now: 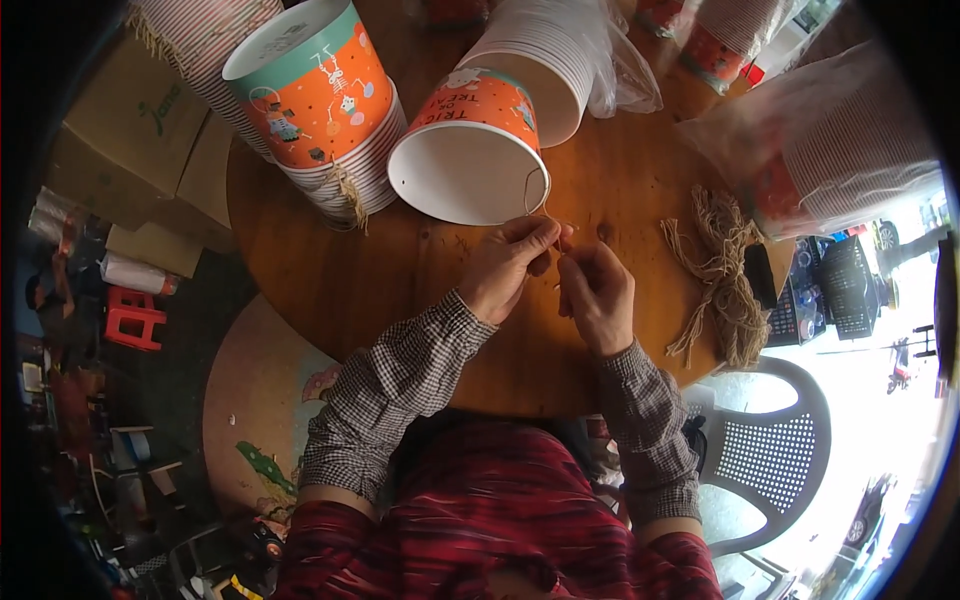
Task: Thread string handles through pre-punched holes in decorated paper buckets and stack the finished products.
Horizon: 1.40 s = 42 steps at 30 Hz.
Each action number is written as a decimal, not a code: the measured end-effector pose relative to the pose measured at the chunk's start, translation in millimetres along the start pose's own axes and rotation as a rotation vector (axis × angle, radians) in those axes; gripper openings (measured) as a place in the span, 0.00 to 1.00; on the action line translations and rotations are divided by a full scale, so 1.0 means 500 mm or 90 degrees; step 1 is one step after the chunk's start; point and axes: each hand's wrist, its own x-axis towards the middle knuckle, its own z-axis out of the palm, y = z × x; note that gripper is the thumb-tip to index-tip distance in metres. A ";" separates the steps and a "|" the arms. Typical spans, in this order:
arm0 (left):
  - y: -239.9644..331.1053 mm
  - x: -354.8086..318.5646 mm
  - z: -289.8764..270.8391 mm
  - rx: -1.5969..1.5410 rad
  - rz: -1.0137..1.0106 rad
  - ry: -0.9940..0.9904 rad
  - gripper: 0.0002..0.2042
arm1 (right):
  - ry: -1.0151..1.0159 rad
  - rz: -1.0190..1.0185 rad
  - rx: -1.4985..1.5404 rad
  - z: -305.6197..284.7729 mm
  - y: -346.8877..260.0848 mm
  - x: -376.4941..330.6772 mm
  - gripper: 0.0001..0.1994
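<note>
Between the left hand and right hand, from where I stand: one cord, its pinched length covered by fingers, any knot too fine to read. Beyond the hands: one tipped bucket, base hidden; farther left, one bucket stack, cut off above. Right of the hands: one bagged stack, prints blurred by plastic.

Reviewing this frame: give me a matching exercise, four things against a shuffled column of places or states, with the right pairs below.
Things
1. Tipped bucket
2. Cord bundle
3. Stool
4. Thin cord

Places or states
A. Pinched in the fingers of the left hand
B. Red, left of the table
C. On its side, white inside showing
D. Lying on the table, right of both hands

Pairs: 1-C, 2-D, 3-B, 4-A
</note>
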 end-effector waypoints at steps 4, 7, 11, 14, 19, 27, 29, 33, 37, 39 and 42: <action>0.001 0.003 0.003 0.032 0.024 -0.032 0.08 | 0.005 -0.084 -0.099 0.003 0.010 -0.016 0.04; 0.006 0.005 -0.001 0.021 0.001 -0.019 0.08 | -0.052 -0.132 -0.166 0.008 0.011 -0.035 0.02; -0.009 0.024 -0.003 -0.023 0.022 0.018 0.08 | -0.209 -0.197 -0.194 0.036 0.039 -0.112 0.03; -0.016 0.027 0.002 0.013 0.002 0.060 0.08 | -0.304 -0.174 -0.096 0.075 0.026 -0.174 0.02; -0.017 0.016 0.011 0.093 0.014 0.102 0.06 | -0.271 -0.148 0.006 0.089 -0.037 -0.191 0.03; -0.009 -0.018 -0.018 0.239 0.066 0.094 0.06 | -0.257 -0.110 0.114 0.081 -0.103 -0.206 0.03; 0.003 -0.044 -0.037 0.442 0.070 0.068 0.07 | -0.253 -0.124 0.141 0.074 -0.129 -0.212 0.03; 0.077 -0.090 -0.050 0.821 0.243 0.095 0.10 | -0.366 -0.060 0.145 0.067 -0.167 -0.244 0.02; 0.180 -0.143 0.003 1.063 0.288 0.104 0.09 | -0.446 -0.129 0.167 0.071 -0.198 -0.281 0.02; 0.218 -0.164 0.016 1.166 0.299 0.072 0.09 | -0.453 -0.146 0.139 0.051 -0.221 -0.295 0.01; 0.266 -0.226 0.061 1.263 0.388 -0.022 0.08 | -0.456 -0.359 -0.044 0.014 -0.263 -0.308 0.00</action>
